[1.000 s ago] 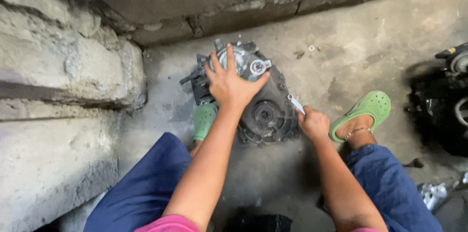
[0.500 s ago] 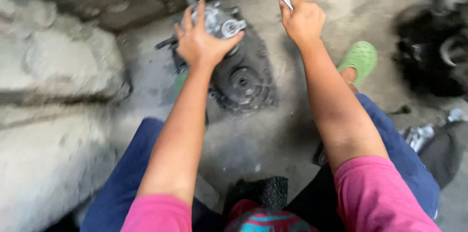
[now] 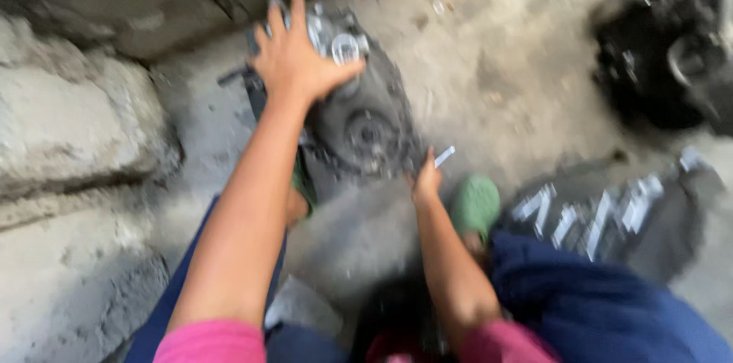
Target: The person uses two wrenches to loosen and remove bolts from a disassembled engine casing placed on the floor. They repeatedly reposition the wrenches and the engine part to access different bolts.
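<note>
the picture is blurred by motion, so fine detail is lost. the person's left hand (image 3: 294, 58) lies flat on the far end of a dark, greasy engine casing (image 3: 366, 130), its fingers spread wide and the thumb pointing right toward a shiny round metal fitting (image 3: 345, 48) on the casing's top. the casing sits on the concrete floor (image 3: 496, 65) in the middle of the scene, close to the rough stone wall (image 3: 76, 126) on the left and just short of the far ledge; a round hub shows on its near face, below the hand. the right hand (image 3: 426, 180) is lower and nearer, just beside the casing's near right corner, closed around a small silvery wrench (image 3: 444, 155) whose end sticks out to the right above the knuckles; whether the tool touches the casing cannot be told. right next to that hand a green clog (image 3: 475, 203) rests on the floor, and another bit of green footwear (image 3: 304, 183) shows between the left forearm and the casing. both arms come out of pink sleeves, and dark blue trousers (image 3: 595, 294) cover the legs on either side of the near edge. to the right lies a dark finned engine part (image 3: 611, 218) with pale ribs, and at the far right corner a black heap of machine parts (image 3: 672, 42) stands well apart from the hands.
</note>
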A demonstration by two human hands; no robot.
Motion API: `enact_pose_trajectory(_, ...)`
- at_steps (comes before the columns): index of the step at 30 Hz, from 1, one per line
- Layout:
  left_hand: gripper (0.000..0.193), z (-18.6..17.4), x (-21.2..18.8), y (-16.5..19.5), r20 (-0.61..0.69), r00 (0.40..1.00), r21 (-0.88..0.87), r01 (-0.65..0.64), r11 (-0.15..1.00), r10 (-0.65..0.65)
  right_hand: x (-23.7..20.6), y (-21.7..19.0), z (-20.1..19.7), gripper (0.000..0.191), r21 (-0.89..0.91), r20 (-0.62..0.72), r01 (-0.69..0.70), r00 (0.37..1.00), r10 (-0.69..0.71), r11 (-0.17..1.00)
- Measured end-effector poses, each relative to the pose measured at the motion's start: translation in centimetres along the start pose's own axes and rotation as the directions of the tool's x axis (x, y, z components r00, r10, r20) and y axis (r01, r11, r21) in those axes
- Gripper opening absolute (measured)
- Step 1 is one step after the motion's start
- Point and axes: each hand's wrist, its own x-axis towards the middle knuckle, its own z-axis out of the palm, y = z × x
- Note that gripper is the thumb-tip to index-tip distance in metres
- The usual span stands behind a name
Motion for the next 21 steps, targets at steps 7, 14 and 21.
enact_pose_trajectory(7, 0.106, 1.3, 1.4, -0.7, -0.099, 0.995, -0.039, -0.036, 0.999, 0.032, 3.4, -1.5, 4.0, 0.025, -0.213, -0.089, 0.473, 0.862, -0.499, 0.855)
enact_pose_trajectory(14, 0.098, 0.8, 3.9, 1.8, -0.236, 0.971, -0.075, 0.008, 0.997, -0.026, 7.8, -6.3, 6.8, 0.022, -0.323, 0.050, 0.581, 0.799, -0.600, 0.747)
enact_pose_trajectory(21, 0.060, 4.7, 1.4, -1.8, -0.582, 0.812, -0.391, -0.236, 0.890, -0.041, 8.0, -7.0, 7.0, 0.035, -0.578, 0.011, 0.443, 0.844, -0.536, 0.686)
